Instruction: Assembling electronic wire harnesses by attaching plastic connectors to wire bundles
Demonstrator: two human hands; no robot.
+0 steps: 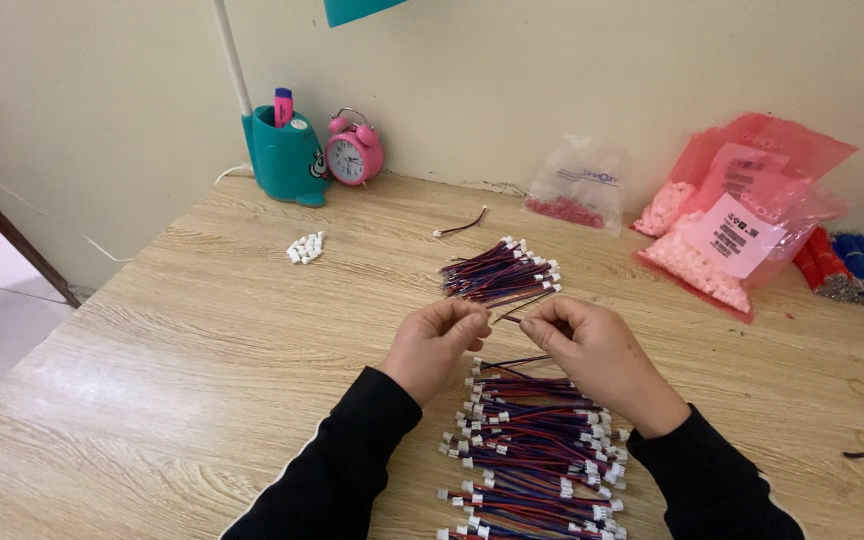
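Near the middle of the frame, both hands meet above a wooden table (182, 370). The left hand (434, 345) has its fingertips pinched together on one end of a thin red-and-blue wire (524, 308), and the right hand (592, 345) pinches the same wire just beside it, thumb and forefinger closed on it. Both sleeves are black. The wire runs up and to the right from the fingers toward a small bundle of wires (502, 272) with white plugs, lying just above the hands. Below the hands, toward the bottom edge, lies a larger pile of wires (532, 450) of the same kind, stacked in rows, partly under the right wrist. A single loose wire (462, 226) lies further up, near the centre top. At upper left of centre sits a small heap of white connectors (306, 247). Against the wall stand a teal pen holder (287, 155) and a pink alarm clock (353, 155). To the upper right lie a clear bag (580, 185) with red parts and a pink bag (742, 215) with pale parts
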